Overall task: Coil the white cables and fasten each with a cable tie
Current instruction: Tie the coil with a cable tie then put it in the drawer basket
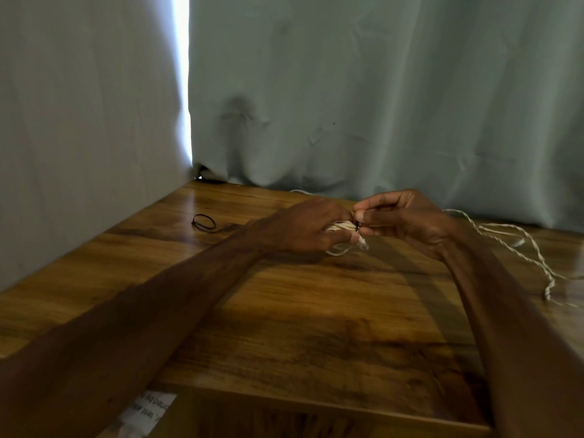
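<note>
Over a wooden table (284, 311), left hand (303, 226) curls round the coiled white cable (343, 227); right hand (407, 222) pinches a black cable tie (357, 225). Springy loops probably need clamping together.

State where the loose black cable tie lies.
In the head view, the loose black cable tie lies on the wooden table, left of the left hand, near the left curtain.
</note>
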Action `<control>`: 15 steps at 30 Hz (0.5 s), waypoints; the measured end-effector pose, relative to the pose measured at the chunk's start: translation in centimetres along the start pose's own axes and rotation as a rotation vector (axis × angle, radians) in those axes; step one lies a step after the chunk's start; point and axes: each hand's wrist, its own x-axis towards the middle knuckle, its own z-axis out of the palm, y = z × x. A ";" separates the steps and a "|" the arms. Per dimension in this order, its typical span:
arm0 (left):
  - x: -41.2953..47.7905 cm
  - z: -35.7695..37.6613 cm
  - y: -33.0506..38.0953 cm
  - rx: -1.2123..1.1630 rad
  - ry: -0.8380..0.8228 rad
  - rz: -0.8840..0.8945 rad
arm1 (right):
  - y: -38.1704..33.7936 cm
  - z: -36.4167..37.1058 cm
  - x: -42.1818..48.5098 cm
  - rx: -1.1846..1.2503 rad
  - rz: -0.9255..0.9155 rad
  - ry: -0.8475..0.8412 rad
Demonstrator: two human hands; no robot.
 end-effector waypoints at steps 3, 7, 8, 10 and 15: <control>0.0 0.0 -0.1 0.006 0.008 0.001 | 0.0 0.0 0.0 0.010 -0.007 -0.002; 0.0 0.0 0.1 0.021 0.026 -0.001 | 0.0 -0.1 0.2 -0.017 -0.010 -0.016; -0.1 0.0 0.1 0.010 0.025 -0.005 | 0.0 -0.2 0.2 -0.034 -0.016 -0.021; -0.2 -0.1 0.2 -0.022 0.034 -0.024 | 0.0 -0.3 0.3 -0.068 -0.035 -0.024; -0.3 -0.3 -0.1 -0.048 0.042 -0.050 | -0.3 -0.3 0.3 -0.219 -0.116 -0.019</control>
